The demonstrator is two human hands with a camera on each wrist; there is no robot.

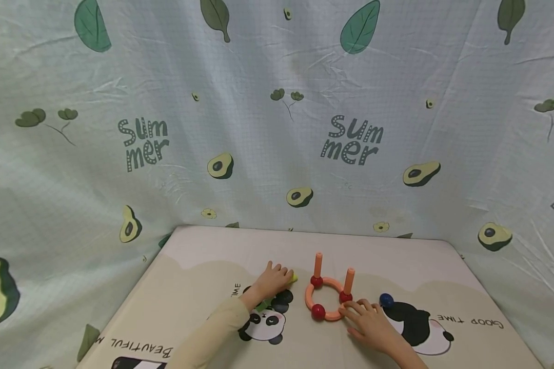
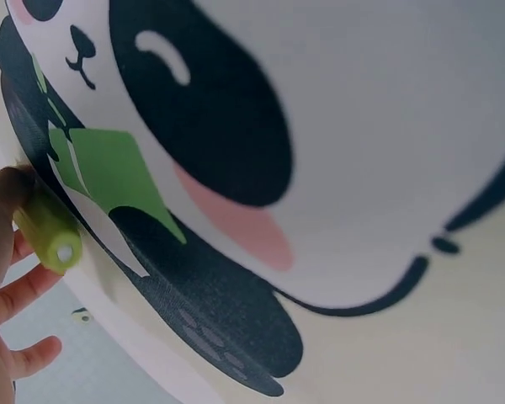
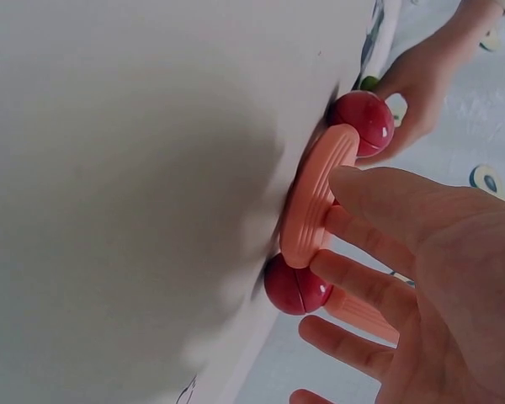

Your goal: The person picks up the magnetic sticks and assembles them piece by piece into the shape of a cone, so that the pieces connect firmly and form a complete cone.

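In the head view an orange ring [image 1: 309,296] of curved rods and red balls lies on the table. Its near red ball [image 1: 318,312] carries no rod, while two orange rods [image 1: 318,265] stand up from the other balls. My right hand [image 1: 371,325] is at the ring's near right side. The right wrist view has its thumb and index finger pinching a ribbed orange curved rod [image 3: 307,206] between two red balls. Left of the ring, my left hand [image 1: 272,281] holds a short yellow-green piece [image 2: 50,231] with a pale round spot on its end, partly hidden by the fingers.
A dark blue ball [image 1: 386,300] sits on the table to the right of the ring, beyond my right hand. The table [image 1: 203,256] has a printed cover with pandas and lettering. A patterned curtain [image 1: 258,138] hangs behind it.
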